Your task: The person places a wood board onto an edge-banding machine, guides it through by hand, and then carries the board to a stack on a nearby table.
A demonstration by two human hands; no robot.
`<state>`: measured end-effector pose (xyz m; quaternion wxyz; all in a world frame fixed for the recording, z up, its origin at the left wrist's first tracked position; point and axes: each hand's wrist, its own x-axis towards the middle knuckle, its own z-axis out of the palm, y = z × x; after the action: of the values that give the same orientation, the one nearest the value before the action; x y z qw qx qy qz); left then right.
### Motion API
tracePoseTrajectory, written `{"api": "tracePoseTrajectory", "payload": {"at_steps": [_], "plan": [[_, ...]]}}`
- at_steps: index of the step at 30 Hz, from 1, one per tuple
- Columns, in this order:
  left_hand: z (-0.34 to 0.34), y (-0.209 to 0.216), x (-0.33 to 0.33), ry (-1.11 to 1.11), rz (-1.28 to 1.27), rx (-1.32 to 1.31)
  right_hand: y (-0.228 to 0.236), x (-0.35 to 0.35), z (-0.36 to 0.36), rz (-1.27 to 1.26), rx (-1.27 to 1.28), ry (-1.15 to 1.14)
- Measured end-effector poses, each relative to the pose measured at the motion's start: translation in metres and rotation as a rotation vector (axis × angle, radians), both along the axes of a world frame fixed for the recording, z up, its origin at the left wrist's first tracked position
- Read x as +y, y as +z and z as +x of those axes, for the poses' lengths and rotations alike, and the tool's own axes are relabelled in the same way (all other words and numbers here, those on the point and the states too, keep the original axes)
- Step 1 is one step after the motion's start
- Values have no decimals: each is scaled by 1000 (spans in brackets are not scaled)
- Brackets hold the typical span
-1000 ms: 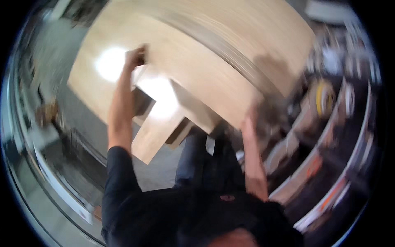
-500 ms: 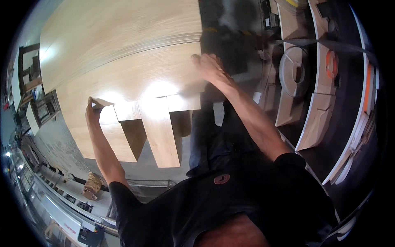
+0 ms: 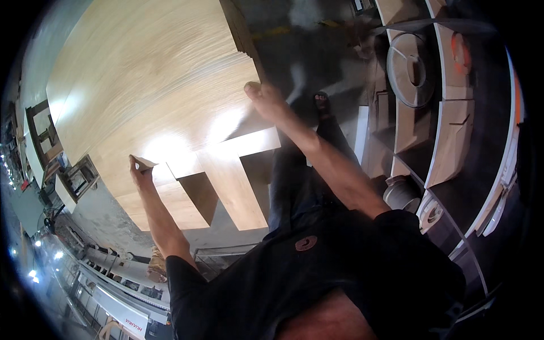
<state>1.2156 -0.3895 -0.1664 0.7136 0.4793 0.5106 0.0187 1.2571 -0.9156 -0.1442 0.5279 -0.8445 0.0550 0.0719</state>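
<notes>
A light wood-grain panel [image 3: 187, 122] lies on top of a broad stack of similar boards, with bright glare on its near part. My right hand [image 3: 264, 102] is closed at the panel's right edge, fingers bent over it. My left hand [image 3: 140, 173] pinches at the panel's near left side, thumb and fingertip curled together; the exact grip is partly hidden. Between my arms, a narrow board stack [image 3: 238, 190] juts toward me, and a second narrow stack [image 3: 178, 201] juts out beside my left forearm.
On the right, shelves hold brown boards [image 3: 456, 136], a coil of edge strip [image 3: 409, 71] and an orange roll [image 3: 460, 54]. A wooden frame [image 3: 82, 175] stands to the left. A long machine [image 3: 122, 311] runs along the lower left. My foot [image 3: 322, 102] is on the floor beyond my right arm.
My view has turned, so the stack appears tilted, its right side angled. My right hand has moved slightly left and nearer along the panel's right edge; the left hand stays at the near left.
</notes>
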Motion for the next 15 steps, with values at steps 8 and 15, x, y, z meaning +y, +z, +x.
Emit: {"api": "tracePoseTrajectory", "payload": {"at_steps": [8,15], "plan": [[-2,-6,-5,13,55,1,-8,-4,0,-31,68,65],[-2,-5,-10,42,48,-47,-12,-5,4,161,335,-45]]}}
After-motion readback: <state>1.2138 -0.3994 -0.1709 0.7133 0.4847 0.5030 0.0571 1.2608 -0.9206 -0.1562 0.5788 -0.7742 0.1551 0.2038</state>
